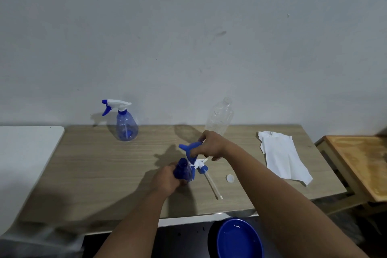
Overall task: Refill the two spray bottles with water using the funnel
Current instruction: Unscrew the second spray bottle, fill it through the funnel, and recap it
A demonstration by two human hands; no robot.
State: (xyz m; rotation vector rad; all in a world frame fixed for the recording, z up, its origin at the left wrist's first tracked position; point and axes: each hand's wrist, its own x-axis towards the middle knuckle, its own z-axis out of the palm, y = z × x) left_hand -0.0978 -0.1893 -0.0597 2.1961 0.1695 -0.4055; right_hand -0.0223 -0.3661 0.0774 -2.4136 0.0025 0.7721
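My left hand [167,180] grips a blue spray bottle [183,170] with its head off and its neck open, tilted on the wooden table [104,163]. My right hand [211,145] holds a blue funnel [189,148] just above that open neck. The removed white-and-blue spray head [202,166] with its long dip tube [213,185] lies on the table beside the bottle. A second blue spray bottle [126,125], head still on, stands upright at the back left. An empty clear plastic bottle [219,117] stands at the back, behind my right hand.
A small white cap [230,178] lies right of the dip tube. White paper towels [282,158] lie on the table's right side. A blue basin [238,239] holding water sits below the table's front edge. A wooden stool [360,163] stands at right, a white surface [25,157] at left.
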